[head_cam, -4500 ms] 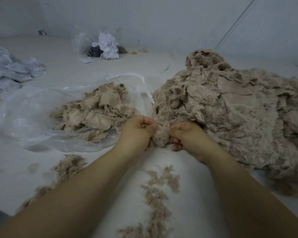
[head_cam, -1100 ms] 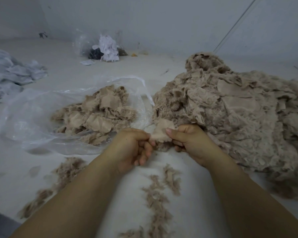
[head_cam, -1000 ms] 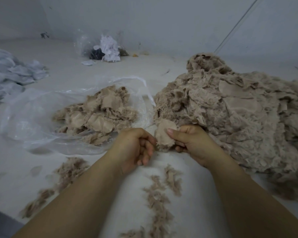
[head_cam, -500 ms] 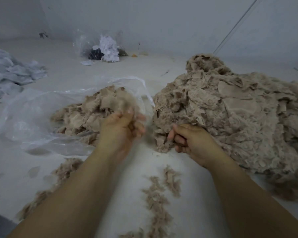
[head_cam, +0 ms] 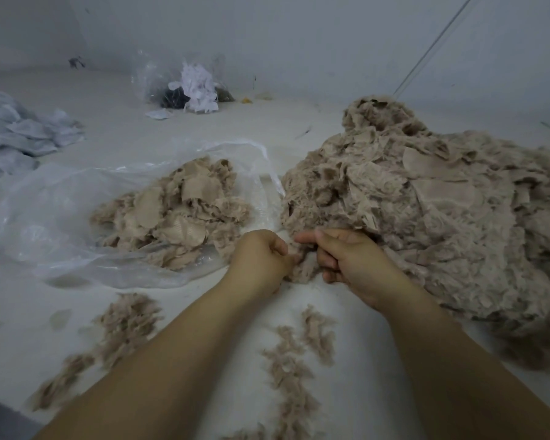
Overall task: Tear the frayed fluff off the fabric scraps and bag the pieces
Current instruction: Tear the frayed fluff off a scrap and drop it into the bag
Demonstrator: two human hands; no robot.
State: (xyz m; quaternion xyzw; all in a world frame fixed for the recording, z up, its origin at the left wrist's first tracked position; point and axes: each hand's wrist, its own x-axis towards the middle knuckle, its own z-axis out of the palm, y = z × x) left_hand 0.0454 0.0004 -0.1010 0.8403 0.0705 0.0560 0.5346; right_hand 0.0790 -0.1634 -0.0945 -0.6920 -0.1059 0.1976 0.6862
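A big heap of beige fuzzy fabric scraps [head_cam: 426, 204] fills the right side of the white surface. At its near left edge, both hands grip one fluffy scrap [head_cam: 304, 268]. My left hand [head_cam: 261, 258] pinches its left side with curled fingers. My right hand [head_cam: 346, 258] holds its right side, thumb on top. A clear plastic bag [head_cam: 45, 217] lies open to the left with a pile of trimmed beige pieces [head_cam: 175, 214] in its mouth. Torn fluff [head_cam: 292, 369] lies in strips between my forearms, and more torn fluff [head_cam: 121, 325] lies to the left.
Grey-blue cloth [head_cam: 16, 138] is bunched at the far left edge. A second clear bag with white and dark scraps [head_cam: 191, 87] sits by the back wall. A thin rod [head_cam: 432, 46] leans against the wall at the upper right.
My left hand came back from over the bag, where it had carried a trimmed piece, to the heap's edge. Both hands now grip a new scrap together.
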